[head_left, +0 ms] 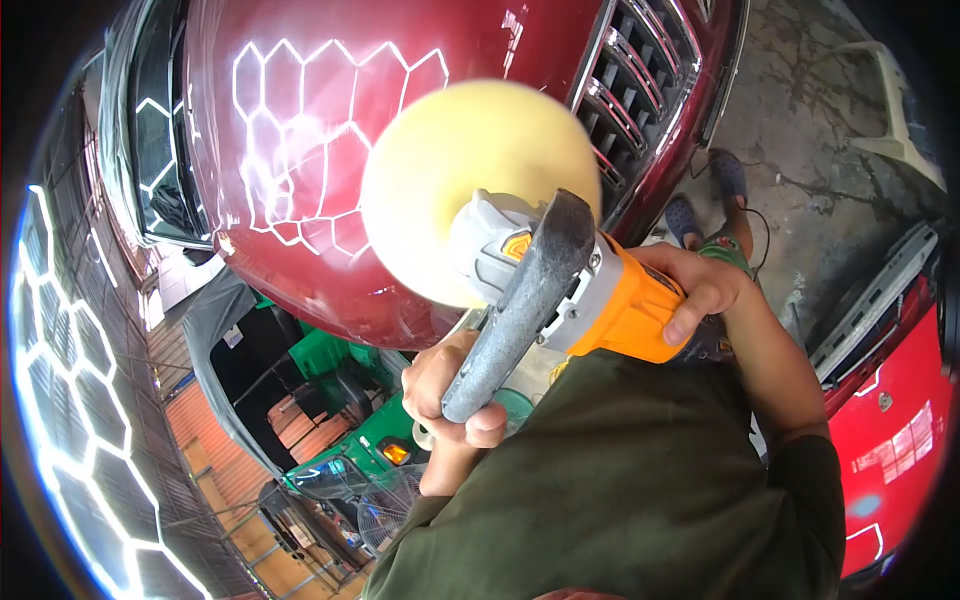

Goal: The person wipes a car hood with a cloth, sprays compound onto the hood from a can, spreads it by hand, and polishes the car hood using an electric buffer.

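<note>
An orange and grey car polisher (625, 305) is held across my front, with a round yellow foam pad (420, 190) at its far end. The pad lies over the glossy dark red hood (330, 110) and hides part of it; whether its face touches the paint, I cannot tell. My left hand (450, 390) is closed around the lower end of the grey loop handle (520, 310). My right hand (695, 290) wraps the orange body near its rear, thumb on top. Any switch under those fingers is hidden.
Beyond the hood are the car's grille (635, 80) and windshield (160, 120). Feet in dark clogs (728, 172) stand on the concrete floor, with a thin cord nearby. A green vehicle (350, 440) and a fan (390, 510) are at left, a bright red panel (890, 440) at right.
</note>
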Demonstrator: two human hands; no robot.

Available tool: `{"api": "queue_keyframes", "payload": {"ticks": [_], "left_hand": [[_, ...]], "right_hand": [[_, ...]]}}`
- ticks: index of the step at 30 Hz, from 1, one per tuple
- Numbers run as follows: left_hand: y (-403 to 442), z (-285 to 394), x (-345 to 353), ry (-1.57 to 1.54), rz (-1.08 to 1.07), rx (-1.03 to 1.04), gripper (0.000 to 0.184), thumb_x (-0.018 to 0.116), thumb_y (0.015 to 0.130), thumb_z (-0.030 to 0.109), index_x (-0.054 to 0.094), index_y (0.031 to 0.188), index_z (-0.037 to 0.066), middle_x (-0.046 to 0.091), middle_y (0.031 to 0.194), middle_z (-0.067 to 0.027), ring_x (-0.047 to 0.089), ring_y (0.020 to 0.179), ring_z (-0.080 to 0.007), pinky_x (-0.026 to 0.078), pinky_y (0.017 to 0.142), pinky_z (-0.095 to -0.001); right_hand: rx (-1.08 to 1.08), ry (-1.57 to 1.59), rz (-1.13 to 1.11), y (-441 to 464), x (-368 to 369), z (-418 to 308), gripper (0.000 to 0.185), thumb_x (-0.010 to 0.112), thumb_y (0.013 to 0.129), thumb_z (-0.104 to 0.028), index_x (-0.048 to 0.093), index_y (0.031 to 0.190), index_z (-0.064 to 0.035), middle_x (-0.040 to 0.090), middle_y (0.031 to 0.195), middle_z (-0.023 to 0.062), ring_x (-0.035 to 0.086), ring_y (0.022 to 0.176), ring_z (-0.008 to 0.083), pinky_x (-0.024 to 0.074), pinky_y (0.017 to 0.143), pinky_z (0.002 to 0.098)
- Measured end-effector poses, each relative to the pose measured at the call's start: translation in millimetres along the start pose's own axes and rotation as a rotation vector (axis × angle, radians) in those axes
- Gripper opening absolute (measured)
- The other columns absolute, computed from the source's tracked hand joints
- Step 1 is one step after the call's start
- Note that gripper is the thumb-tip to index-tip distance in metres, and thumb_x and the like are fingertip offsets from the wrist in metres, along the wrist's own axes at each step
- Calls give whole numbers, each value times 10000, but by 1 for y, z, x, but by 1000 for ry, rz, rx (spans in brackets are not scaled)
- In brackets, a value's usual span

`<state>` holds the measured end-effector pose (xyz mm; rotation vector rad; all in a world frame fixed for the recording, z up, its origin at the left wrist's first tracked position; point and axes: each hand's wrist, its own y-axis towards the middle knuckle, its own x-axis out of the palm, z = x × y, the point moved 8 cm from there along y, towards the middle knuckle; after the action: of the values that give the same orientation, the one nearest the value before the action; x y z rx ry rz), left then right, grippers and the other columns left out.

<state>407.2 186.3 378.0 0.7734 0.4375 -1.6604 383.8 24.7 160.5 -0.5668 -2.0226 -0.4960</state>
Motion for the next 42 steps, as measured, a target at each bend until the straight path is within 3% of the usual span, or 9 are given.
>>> {"api": "queue_keyframes", "payload": {"ticks": [10,15,22,24,26,29,31,36,42], "left_hand": [[-51,-22,-19,-66,49,140,667,636,962,570,545,714,-43,613,637,-139,620,526,-245,499,512,-321],[-93,-52,-27,-209,155,281,637,596,1001,519,490,682,-22,601,618,-158,631,528,-271,522,505,-363],[-60,-38,-5,-276,-162,384,640,606,1025,504,463,668,-7,590,612,-154,622,521,-277,487,469,-354],[-30,-30,12,-246,-191,387,642,609,1032,500,455,664,-3,587,611,-153,620,518,-279,477,458,-352],[7,-17,29,-157,-128,315,645,761,909,563,501,694,14,582,615,-103,583,504,-240,460,484,-325],[69,11,66,-191,-22,178,622,951,723,511,553,747,34,607,655,-68,578,538,-182,477,537,-302],[86,10,87,-293,31,158,587,997,689,430,565,770,41,629,690,-60,591,569,-150,469,543,-281],[91,35,100,-74,-205,17,565,983,709,421,541,665,71,539,561,-20,513,480,-119,418,490,-270],[53,21,85,-36,-165,116,582,937,738,467,529,643,63,527,566,-42,489,460,-167,375,464,-298]], "right_hand": [[47,-64,-67,15,18,16,922,924,713,-311,524,1465,40,692,1281,101,663,1139,192,514,1013,346],[40,-456,1,19,17,16,909,941,715,-407,560,1407,44,718,1198,137,691,1082,222,536,954,354],[42,-684,198,-8,15,-9,898,921,723,-469,581,1384,36,718,1179,155,700,1093,268,532,953,370],[-21,-620,298,-27,0,-17,901,915,724,-459,576,1398,34,712,1205,149,690,1120,264,521,976,366],[-29,-445,341,-41,-7,-28,913,904,714,-414,560,1431,36,693,1280,132,668,1183,249,499,1034,355],[-122,-74,448,-68,-31,-27,919,893,711,-364,538,1453,44,681,1318,118,659,1206,232,493,1062,354],[-166,-23,482,-76,-42,-37,939,878,703,-333,508,1478,48,679,1332,116,659,1213,232,488,1075,351],[-217,62,468,-79,-57,-23,934,877,694,-349,528,1465,44,684,1323,110,660,1208,227,491,1067,348],[-147,-24,403,-69,-52,-1,880,886,675,-338,591,1416,36,696,1298,104,657,1198,213,480,1065,338]]}}
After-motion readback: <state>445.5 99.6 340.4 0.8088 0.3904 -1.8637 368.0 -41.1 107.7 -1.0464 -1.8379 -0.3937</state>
